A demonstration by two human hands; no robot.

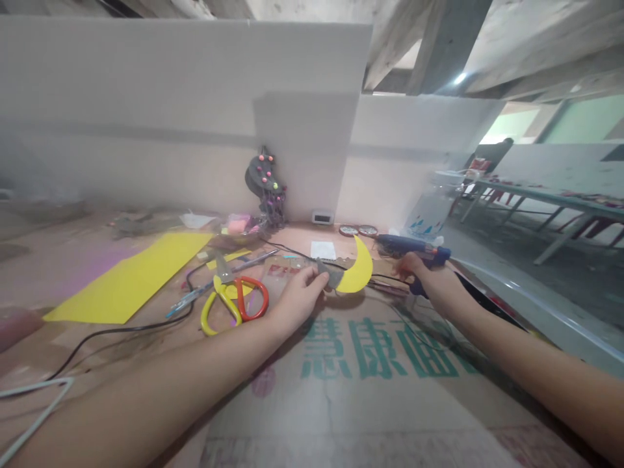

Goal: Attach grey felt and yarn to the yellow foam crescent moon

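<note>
My left hand [297,300] pinches a grey piece joined to a yellow crescent-shaped cutout [359,268], holding it just above the cardboard. My right hand [425,276] is wrapped round the grip of a blue glue gun [408,246], whose nozzle points left toward the crescent's upper tip. Both forearms reach in from the bottom edge. Scissors with one yellow and one red handle [235,300] lie just left of my left hand.
Cardboard with green printed characters [380,351] covers the work surface. A yellow sheet [131,276] lies at left, black cables [121,328] cross the surface, and a dark beaded object [267,185] stands by the white wall panels. Tables stand at far right.
</note>
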